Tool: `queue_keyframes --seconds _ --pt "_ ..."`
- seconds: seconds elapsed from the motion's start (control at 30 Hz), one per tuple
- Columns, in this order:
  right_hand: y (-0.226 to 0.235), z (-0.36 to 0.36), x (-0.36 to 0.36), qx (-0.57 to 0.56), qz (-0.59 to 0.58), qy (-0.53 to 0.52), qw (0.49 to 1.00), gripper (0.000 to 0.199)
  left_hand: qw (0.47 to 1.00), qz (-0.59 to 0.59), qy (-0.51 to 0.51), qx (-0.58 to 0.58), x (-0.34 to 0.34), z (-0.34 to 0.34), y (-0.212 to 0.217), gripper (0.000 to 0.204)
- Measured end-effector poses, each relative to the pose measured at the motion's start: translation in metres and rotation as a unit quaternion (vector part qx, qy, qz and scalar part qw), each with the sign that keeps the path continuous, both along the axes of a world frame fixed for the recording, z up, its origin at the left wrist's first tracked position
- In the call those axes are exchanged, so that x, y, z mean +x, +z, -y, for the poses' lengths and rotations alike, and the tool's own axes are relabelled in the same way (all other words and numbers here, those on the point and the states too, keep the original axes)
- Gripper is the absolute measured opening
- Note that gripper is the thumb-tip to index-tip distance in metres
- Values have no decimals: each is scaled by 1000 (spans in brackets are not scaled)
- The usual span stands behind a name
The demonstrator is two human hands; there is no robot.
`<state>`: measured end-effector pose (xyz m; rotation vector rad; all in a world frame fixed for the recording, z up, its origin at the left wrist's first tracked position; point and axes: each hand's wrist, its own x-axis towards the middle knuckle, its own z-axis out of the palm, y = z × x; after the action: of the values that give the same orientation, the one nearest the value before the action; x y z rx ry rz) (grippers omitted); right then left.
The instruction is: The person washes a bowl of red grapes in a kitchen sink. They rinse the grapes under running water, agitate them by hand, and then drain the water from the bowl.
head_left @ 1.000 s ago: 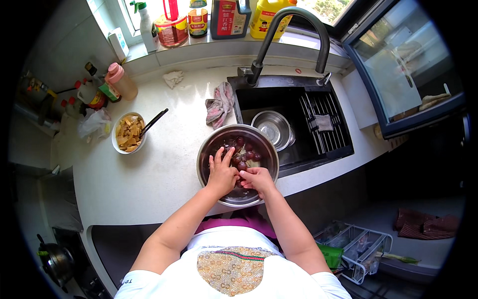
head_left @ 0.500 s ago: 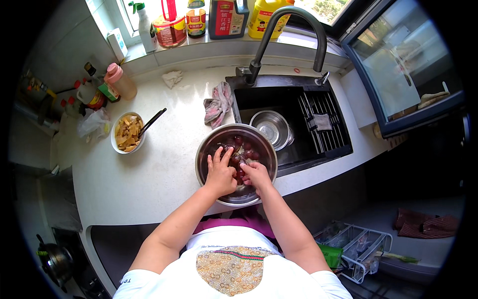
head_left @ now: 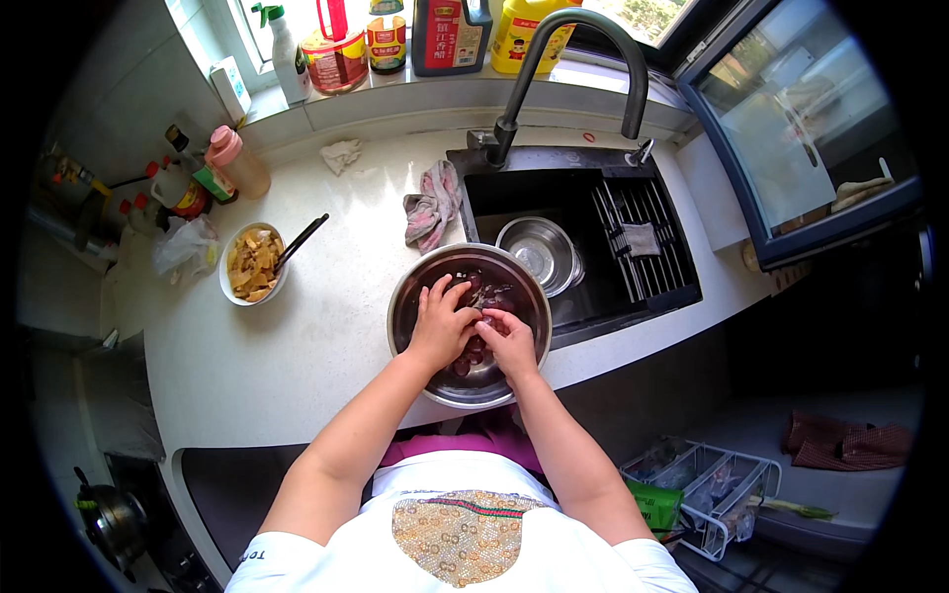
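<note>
A wide stainless steel bowl (head_left: 484, 388) stands at the counter's front edge, beside the sink. Dark red grapes (head_left: 462, 367) lie inside it in what looks like shallow water. My left hand (head_left: 440, 331) reaches into the bowl from the left, fingers bent over the bunch and thumb turned inward. From the right, my right hand (head_left: 509, 346) pinches at the grapes with thumb and forefinger. The fingertips of both hands nearly meet over the middle of the bunch, and they partly hide the fruit they grip.
A black sink (head_left: 578, 314) with a smaller metal bowl (head_left: 539, 252) and a drain rack lies right, under a dark faucet (head_left: 638, 89). Left are a white bowl of food (head_left: 255, 265) with chopsticks and several bottles. A crumpled cloth (head_left: 432, 206) lies behind the steel bowl.
My left fingers have shifted slightly up and left, and the thumb has come out toward the right hand. Both hands' fingertips are closer together; more grapes show below them.
</note>
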<state>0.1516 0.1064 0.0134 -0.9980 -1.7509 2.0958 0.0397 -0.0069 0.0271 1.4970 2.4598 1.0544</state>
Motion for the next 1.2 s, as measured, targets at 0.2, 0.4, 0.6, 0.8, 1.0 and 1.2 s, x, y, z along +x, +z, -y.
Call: queue_keyframes --seconds 0.2,0.4,0.6,0.8,1.0,1.2 --pt "15 -9 3 -158 -16 -37 987 22 1000 9 7 24 -1 1 -1 24" --pt "5 -12 2 -202 24 -75 976 15 999 -11 -24 31 0 0 0 21" --pt "14 -12 -2 -177 81 -58 979 15 999 -6 -20 35 -3 -1 -2 21" --pt "5 -13 0 -208 41 -91 973 18 999 2 -20 39 -3 -1 -3 21" --pt "-3 -14 0 -120 77 -32 989 24 999 4 -43 29 -1 -1 1 21" --pt "13 -16 -2 -226 49 -76 970 25 999 23 -13 47 -3 -2 -1 19"
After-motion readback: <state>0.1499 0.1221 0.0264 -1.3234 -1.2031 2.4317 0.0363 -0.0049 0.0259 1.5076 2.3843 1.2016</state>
